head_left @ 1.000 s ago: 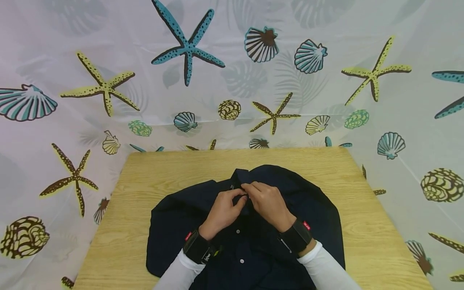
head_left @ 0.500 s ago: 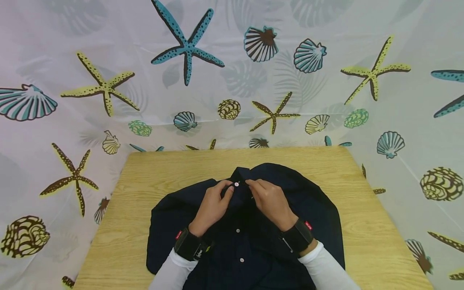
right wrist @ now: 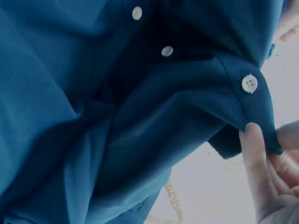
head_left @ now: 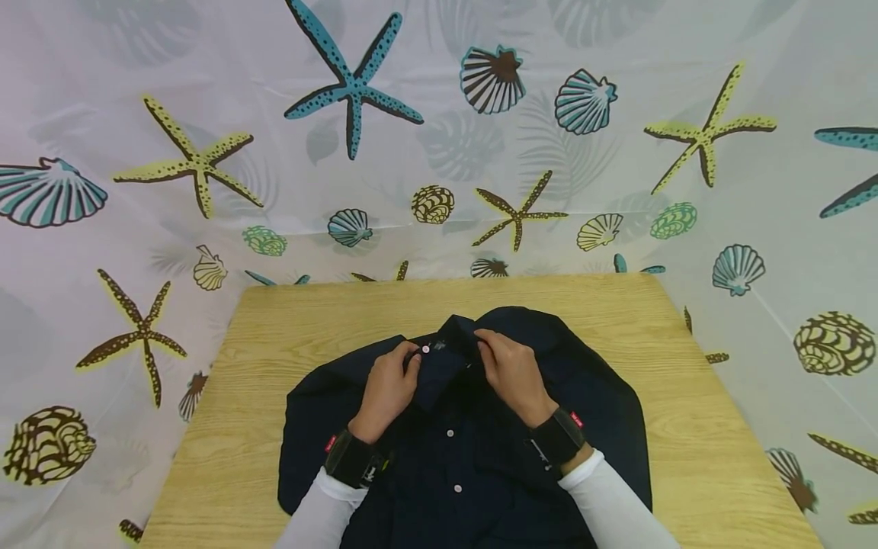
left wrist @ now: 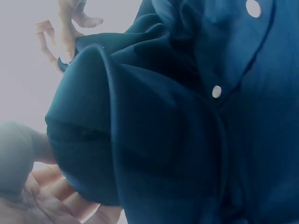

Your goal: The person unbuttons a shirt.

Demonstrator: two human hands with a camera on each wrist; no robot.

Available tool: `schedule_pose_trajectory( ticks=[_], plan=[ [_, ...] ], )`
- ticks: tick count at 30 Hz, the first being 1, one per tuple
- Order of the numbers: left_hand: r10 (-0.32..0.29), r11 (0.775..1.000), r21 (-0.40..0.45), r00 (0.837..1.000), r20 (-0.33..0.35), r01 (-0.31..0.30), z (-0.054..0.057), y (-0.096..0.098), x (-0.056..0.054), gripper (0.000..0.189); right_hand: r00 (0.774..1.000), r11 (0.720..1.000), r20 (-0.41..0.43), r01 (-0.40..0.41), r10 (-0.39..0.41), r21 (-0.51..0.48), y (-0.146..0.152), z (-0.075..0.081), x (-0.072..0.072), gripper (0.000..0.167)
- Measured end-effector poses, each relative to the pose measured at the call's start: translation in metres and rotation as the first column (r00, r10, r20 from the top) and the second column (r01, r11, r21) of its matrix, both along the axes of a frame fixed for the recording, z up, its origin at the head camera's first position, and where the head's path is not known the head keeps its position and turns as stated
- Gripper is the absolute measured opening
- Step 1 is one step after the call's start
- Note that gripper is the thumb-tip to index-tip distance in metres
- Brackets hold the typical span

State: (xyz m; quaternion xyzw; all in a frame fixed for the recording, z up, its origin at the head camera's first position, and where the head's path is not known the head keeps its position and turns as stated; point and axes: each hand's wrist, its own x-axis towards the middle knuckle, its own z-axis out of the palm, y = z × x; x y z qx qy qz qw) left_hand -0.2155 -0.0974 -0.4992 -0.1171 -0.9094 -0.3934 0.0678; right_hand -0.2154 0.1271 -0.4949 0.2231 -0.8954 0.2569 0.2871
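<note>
A dark navy button-up shirt (head_left: 583, 412) lies on the wooden table, its collar (head_left: 458, 329) at the far side. My left hand (head_left: 386, 389) pinches one front edge near the collar, with a white button (head_left: 426, 349) just beyond its fingertips. Lifted fabric hides part of that hand in the left wrist view. On the other side, my right hand (head_left: 516, 377) grips the opposite edge between thumb and fingers. Close up in the right wrist view, the thumb (right wrist: 254, 163) presses the cloth below a white button (right wrist: 250, 83). The neck opening is spread between both hands.
More white buttons (head_left: 450, 433) run down the shirt's front. Bare wooden tabletop (head_left: 254, 381) surrounds the shirt. A white curtain (head_left: 439, 152) printed with starfish and shells hangs behind and beside the table. Both wrists wear black bands.
My hands were together at the collar and have drawn apart. The left hand moved left with its shirt edge, bringing a white button into view; the right shifted slightly right.
</note>
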Motion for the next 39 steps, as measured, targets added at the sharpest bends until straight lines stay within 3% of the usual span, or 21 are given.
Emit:
schedule_pose_trajectory(
  ticks=[3, 6, 11, 14, 19, 23, 26, 30, 35, 39],
  plan=[
    [0.005, 0.999, -0.040, 0.998, -0.055, -0.007, 0.003, 0.004, 0.000, 0.025, 1.000, 0.999, 0.001, 0.017, -0.017, -0.037, -0.004, 0.002, -0.003, 0.020],
    [-0.029, 0.994, -0.111, 0.986, -0.164, 0.010, 0.012, 0.011, 0.001, 0.033, 1.000, 0.998, -0.010, 0.021, -0.022, -0.054, -0.007, 0.010, -0.005, 0.020],
    [-0.222, 0.951, -0.276, 0.931, -0.291, 0.141, 0.032, 0.023, -0.002, 0.036, 0.999, 0.999, -0.033, 0.021, -0.022, -0.029, -0.012, 0.025, -0.008, 0.020],
    [-0.304, 0.912, -0.361, 0.913, -0.273, 0.196, 0.037, 0.029, -0.004, 0.033, 0.999, 1.000, -0.045, 0.007, -0.007, -0.007, -0.014, 0.031, -0.007, 0.020],
    [-0.321, 0.886, -0.399, 0.933, -0.160, 0.237, 0.032, 0.035, -0.007, 0.024, 0.998, 1.000, -0.063, -0.024, 0.024, 0.010, -0.018, 0.033, -0.005, 0.020],
    [-0.311, 0.912, -0.317, 0.942, -0.125, 0.259, 0.025, 0.035, -0.010, 0.017, 0.999, 1.000, -0.046, -0.018, 0.019, 0.006, -0.019, 0.031, -0.005, 0.021],
    [-0.292, 0.941, -0.213, 0.948, -0.125, 0.262, 0.022, 0.033, -0.011, 0.017, 1.000, 1.000, -0.015, -0.001, 0.001, 0.020, -0.020, 0.028, -0.004, 0.025],
    [-0.271, 0.962, -0.072, 0.957, -0.102, 0.264, 0.021, 0.031, -0.012, 0.020, 0.999, 0.999, 0.022, 0.036, -0.037, 0.040, -0.021, 0.025, -0.002, 0.030],
    [-0.201, 0.972, 0.117, 0.978, -0.058, 0.206, 0.021, 0.034, -0.010, 0.021, 0.994, 0.994, 0.010, 0.105, -0.105, 0.025, -0.023, 0.024, 0.004, 0.026],
    [-0.132, 0.944, 0.302, 0.991, -0.027, 0.134, 0.022, 0.037, -0.007, 0.020, 0.991, 0.991, -0.031, 0.126, -0.127, -0.039, -0.025, 0.024, 0.011, 0.018]
  ],
)
